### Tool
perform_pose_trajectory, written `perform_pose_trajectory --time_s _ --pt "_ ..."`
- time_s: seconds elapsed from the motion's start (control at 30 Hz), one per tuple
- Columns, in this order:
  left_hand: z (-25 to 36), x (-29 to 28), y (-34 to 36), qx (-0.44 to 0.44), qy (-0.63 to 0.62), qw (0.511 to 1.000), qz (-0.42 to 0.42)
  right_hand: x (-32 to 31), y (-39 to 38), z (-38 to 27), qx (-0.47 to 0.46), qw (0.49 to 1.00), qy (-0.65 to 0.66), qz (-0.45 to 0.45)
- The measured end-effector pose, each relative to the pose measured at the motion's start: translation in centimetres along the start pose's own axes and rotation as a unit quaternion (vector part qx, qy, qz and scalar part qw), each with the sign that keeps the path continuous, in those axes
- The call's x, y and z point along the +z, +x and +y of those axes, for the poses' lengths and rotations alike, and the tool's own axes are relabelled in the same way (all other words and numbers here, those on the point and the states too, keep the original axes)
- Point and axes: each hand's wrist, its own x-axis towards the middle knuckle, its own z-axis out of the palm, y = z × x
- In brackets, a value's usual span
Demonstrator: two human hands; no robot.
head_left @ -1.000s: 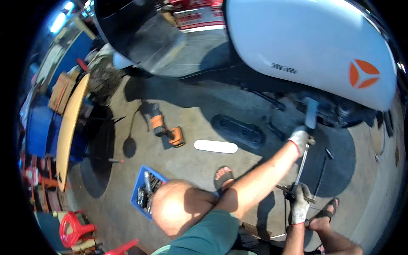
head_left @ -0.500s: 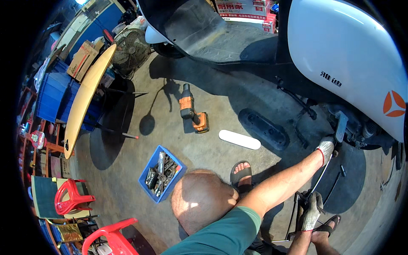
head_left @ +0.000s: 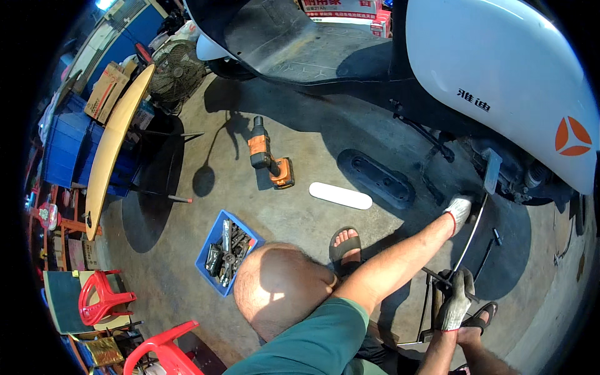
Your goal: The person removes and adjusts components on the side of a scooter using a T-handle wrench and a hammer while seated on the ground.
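Observation:
My left hand (head_left: 459,212), in a pale glove, is beside a long metal rod (head_left: 472,231), below a metal bracket (head_left: 492,170) under the white scooter (head_left: 494,56). Its fingers curl out of sight and show dark at the tips; what they hold is unclear. My right hand (head_left: 457,303), in a dirty glove, grips a black metal tool (head_left: 445,278) at the rod's lower end, near my right sandal. Left of the bracket lie an oval black cover (head_left: 375,178) and a white strip (head_left: 340,195). A short bar (head_left: 497,236) lies on the right.
An orange and black power tool (head_left: 269,156) is on the concrete floor. A blue bin of tools (head_left: 203,259) stands beside my left knee. A yellow board (head_left: 115,144), cardboard box (head_left: 106,90), fan (head_left: 178,78) and red plastic chairs (head_left: 100,306) stand along the left.
My left hand has shifted from the bracket slightly down and left, away from the rod. My right hand stays low on the black tool. The view has shifted as the head moved.

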Motion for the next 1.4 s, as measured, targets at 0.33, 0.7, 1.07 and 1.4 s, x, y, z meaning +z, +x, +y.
perform_pose_trajectory --time_s 0.33,0.7,1.07,1.4 --pt "-1.4 -4.3 0.4 -0.051 0.117 0.992 -0.009 1.0 -0.6 0.0 -0.019 0.999 -0.045 -0.016" --pt "6.1 -1.3 1.5 0.11 0.402 0.909 0.028 2.1 0.0 -0.1 -0.049 0.997 0.044 -0.027" --pt "10.5 -1.3 -15.9 -0.011 0.807 0.514 -0.29 3.2 -0.6 -0.4 -0.008 0.993 0.116 -0.009" --pt "3.9 -1.9 -15.2 -0.151 0.832 0.439 -0.304 -1.5 0.5 -0.5 -0.047 0.993 -0.097 0.04"
